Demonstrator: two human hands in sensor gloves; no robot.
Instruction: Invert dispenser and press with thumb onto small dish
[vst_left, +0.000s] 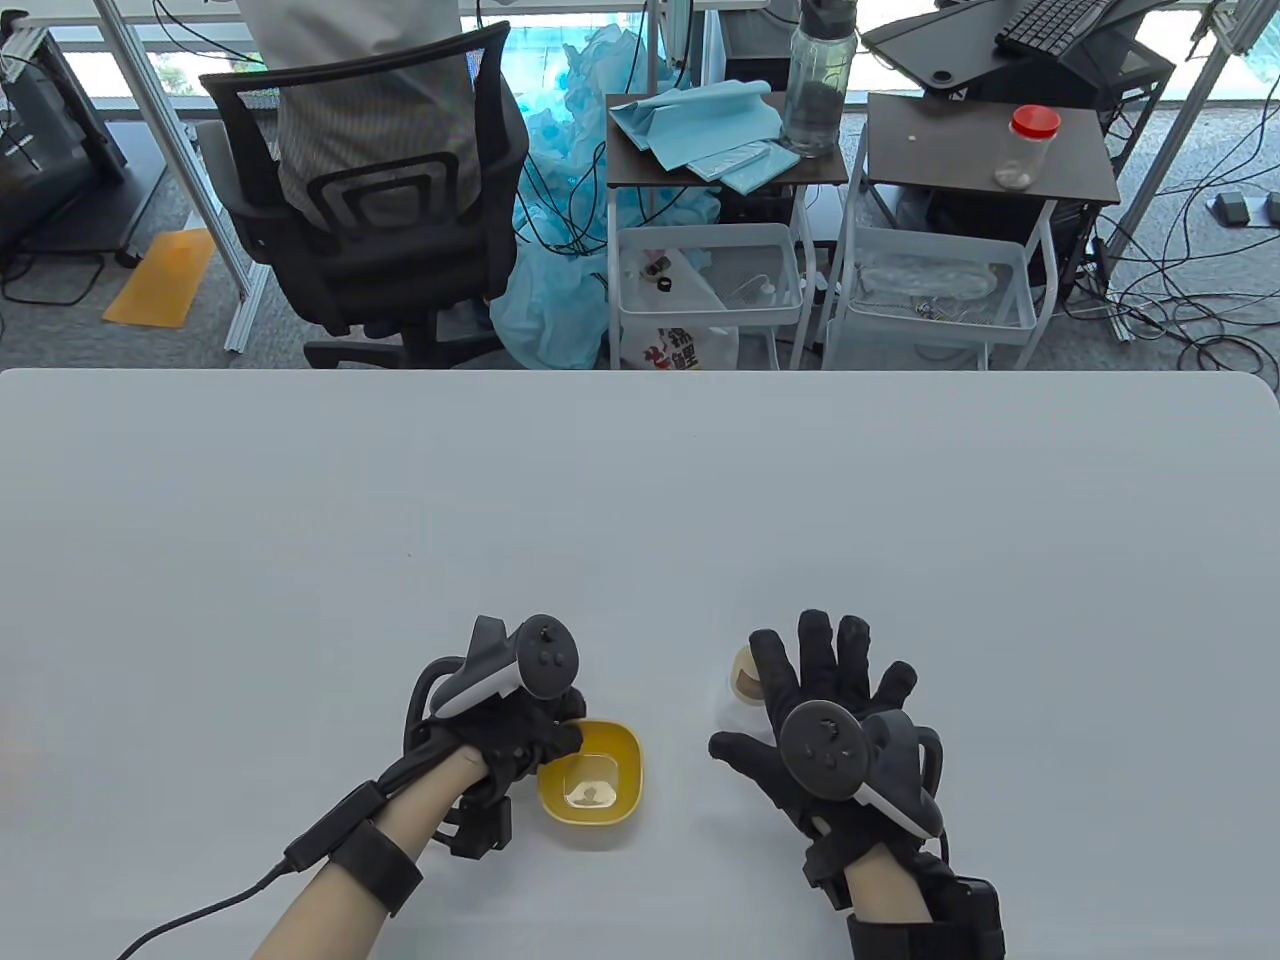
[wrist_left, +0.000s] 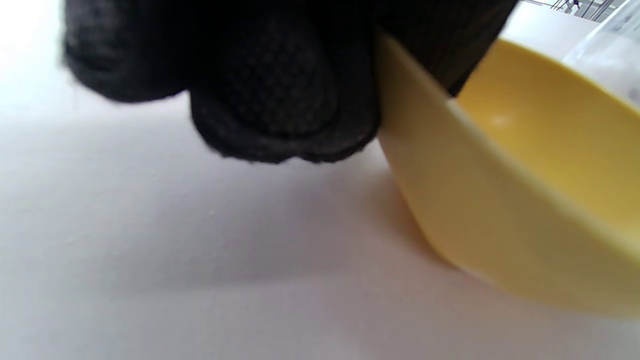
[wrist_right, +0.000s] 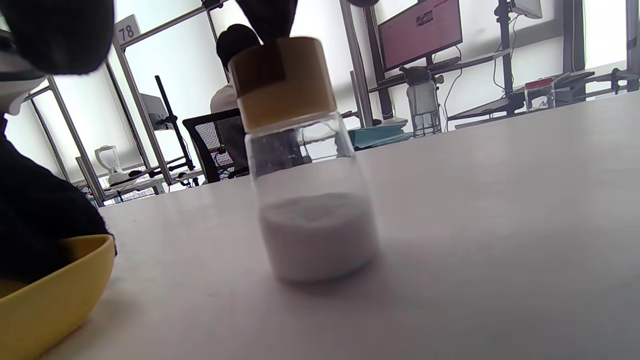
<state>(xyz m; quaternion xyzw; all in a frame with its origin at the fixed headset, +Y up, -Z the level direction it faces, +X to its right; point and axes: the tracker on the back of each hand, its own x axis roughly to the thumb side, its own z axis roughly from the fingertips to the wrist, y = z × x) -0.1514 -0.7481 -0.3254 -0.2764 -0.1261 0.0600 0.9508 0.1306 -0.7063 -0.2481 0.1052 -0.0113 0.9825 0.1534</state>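
Note:
The small yellow dish (vst_left: 628, 762) sits on the white table near the front, with a little pale powder at its bottom. My left hand (vst_left: 535, 738) grips its left rim; the left wrist view shows gloved fingers (wrist_left: 280, 100) against the dish wall (wrist_left: 500, 220). The dispenser (vst_left: 738, 690), a clear glass jar with a wooden cap and white powder inside, stands upright just right of the dish. My right hand (vst_left: 805, 690) is spread open over it. In the right wrist view a fingertip (wrist_right: 267, 20) touches the top of the dispenser's (wrist_right: 310, 200) cap.
The dish's edge also shows at the lower left of the right wrist view (wrist_right: 50, 295). An office chair (vst_left: 380, 190) and two small carts (vst_left: 720, 170) stand beyond the table's far edge (vst_left: 640, 372).

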